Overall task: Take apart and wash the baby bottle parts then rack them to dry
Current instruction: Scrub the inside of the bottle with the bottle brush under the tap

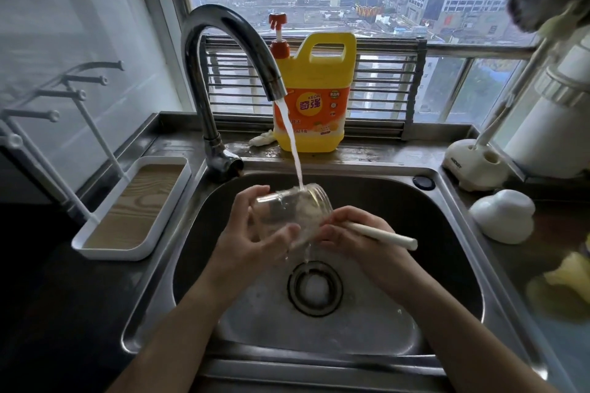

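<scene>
Over the steel sink (447, 249) my left hand (255, 233) grips a clear baby bottle (292, 210), lying on its side with its threaded mouth to the right. Water from the curved tap (236, 41) strikes the bottle near the mouth and runs off toward the drain (314, 287). My right hand (354, 233) holds the cream handle of a bottle brush (383, 236); its head is hidden behind the bottle and fingers. A white bottle cap (501, 217) sits on the counter at the right. A white drying rack (127, 210) with pegs stands at the left.
A yellow dish soap jug (313, 99) with a red pump stands behind the sink. A white brush stand (472, 166) and a white appliance (549, 124) are at the back right. A yellow sponge or cloth (568, 277) lies at the right edge.
</scene>
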